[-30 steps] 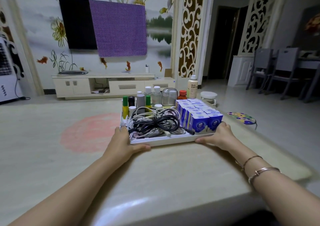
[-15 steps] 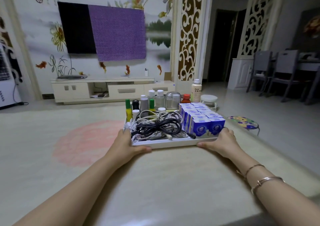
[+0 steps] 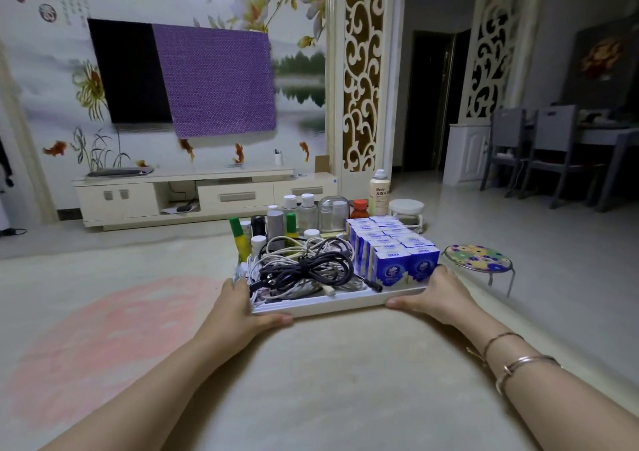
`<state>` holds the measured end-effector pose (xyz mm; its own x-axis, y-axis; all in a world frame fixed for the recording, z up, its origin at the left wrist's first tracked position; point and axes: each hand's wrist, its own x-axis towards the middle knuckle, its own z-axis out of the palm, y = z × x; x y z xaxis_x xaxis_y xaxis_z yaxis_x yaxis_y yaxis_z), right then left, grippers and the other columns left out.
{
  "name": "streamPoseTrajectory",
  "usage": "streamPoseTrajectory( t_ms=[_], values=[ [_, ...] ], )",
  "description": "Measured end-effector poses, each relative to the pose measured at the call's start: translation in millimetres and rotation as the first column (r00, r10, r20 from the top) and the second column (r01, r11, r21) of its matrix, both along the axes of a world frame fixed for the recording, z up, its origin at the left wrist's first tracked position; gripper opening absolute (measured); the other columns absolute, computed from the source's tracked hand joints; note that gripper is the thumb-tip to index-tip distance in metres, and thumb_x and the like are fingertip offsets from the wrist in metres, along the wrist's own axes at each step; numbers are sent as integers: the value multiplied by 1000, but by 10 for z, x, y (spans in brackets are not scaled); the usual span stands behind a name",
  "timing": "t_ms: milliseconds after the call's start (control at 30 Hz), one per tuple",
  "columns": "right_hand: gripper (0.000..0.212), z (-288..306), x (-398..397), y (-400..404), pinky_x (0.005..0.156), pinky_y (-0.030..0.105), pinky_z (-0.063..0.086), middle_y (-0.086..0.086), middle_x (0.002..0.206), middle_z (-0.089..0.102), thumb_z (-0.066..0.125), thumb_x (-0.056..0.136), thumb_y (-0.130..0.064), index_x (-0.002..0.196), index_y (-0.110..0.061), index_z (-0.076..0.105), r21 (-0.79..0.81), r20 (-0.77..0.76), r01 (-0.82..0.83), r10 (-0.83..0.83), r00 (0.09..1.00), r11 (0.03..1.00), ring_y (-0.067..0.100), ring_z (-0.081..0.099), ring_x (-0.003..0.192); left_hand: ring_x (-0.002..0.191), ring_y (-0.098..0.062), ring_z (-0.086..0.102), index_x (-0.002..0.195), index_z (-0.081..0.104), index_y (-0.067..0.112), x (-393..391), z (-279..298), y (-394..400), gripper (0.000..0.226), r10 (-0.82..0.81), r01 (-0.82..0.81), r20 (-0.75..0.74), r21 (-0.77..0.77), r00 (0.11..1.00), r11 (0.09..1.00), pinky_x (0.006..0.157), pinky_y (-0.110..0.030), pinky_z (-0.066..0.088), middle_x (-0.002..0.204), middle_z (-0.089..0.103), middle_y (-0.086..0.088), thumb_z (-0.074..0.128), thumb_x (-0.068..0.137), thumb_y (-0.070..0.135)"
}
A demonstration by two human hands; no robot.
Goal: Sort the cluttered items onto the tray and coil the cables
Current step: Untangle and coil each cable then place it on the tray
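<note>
Now both hands hold a flat white rectangular tray [image 3: 321,307] at its near corners. The left hand [image 3: 238,309] wraps the near left corner, thumb curled along the front edge, fingers hidden beyond the rim. The right hand [image 3: 437,296] grips the near right corner the same way, thumb pressed against the front edge; two thin metal bangles [image 3: 511,357] circle that wrist.

On the tray, a bundle of black and white cables [image 3: 304,270] lies at front left. Beside it, on the right, stand rows of small blue-and-white cartons [image 3: 392,251]. Behind them, along the far side, stand assorted small bottles [image 3: 294,215] with white, green and black caps, a clear glass jar [image 3: 332,213], a red-capped bottle [image 3: 359,209] and a tall cream spray can [image 3: 379,193].

Whether the tray rests on the pale beige worktop [image 3: 328,381] or is raised just off it cannot be told. The worktop bears a faint round pink patch [image 3: 100,336] at left.

Beyond lie a grey tiled floor [image 3: 553,243], a small round floral-topped stool [image 3: 479,258] to the right of the tray, a cream low TV cabinet [image 3: 193,194], and a wall-mounted black television [image 3: 128,73] half covered by a purple cloth [image 3: 216,80]. Grey dining chairs [image 3: 539,149] stand at far right.
</note>
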<state>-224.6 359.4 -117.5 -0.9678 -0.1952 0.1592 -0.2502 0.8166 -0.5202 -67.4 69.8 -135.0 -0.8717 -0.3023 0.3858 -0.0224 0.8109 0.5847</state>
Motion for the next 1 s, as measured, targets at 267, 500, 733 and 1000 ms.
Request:
streamPoseTrajectory(
  t_ms=[267,500,733,1000],
  values=[
    [120,8,-402,6,80,34,51,0,103,64,56,13,-94,106,-19,56,39,14,-37,37,999,999,20,59,97,119,-15,37,133,41,34,-309,-31,-8,98,7,-8,20,45,1000,999,91,-23,33,114,45,5,76,50,70],
    [102,69,-657,7,98,46,43,1,121,56,73,45,-79,119,-15,47,36,67,-72,69,995,997,22,52,114,120,-15,38,135,40,30,-613,-77,-8,99,48,-50,21,71,999,996,105,-31,36,121,45,-1,74,52,71],
    [112,79,-1002,22,94,39,48,1,127,54,76,39,-77,127,-15,44,-27,117,-110,113,987,994,20,52,114,122,-15,37,136,39,29,-895,-73,-6,96,59,-60,17,83,998,995,106,-31,35,122,43,-2,78,56,63],
    [105,55,-1273,-27,100,40,42,6,132,50,76,53,-71,131,-11,40,22,111,-87,84,990,996,26,43,123,123,-16,36,135,39,26,-1123,-51,-17,94,72,-76,54,70,996,995,105,-28,34,121,43,-2,77,57,63]
  ],
)
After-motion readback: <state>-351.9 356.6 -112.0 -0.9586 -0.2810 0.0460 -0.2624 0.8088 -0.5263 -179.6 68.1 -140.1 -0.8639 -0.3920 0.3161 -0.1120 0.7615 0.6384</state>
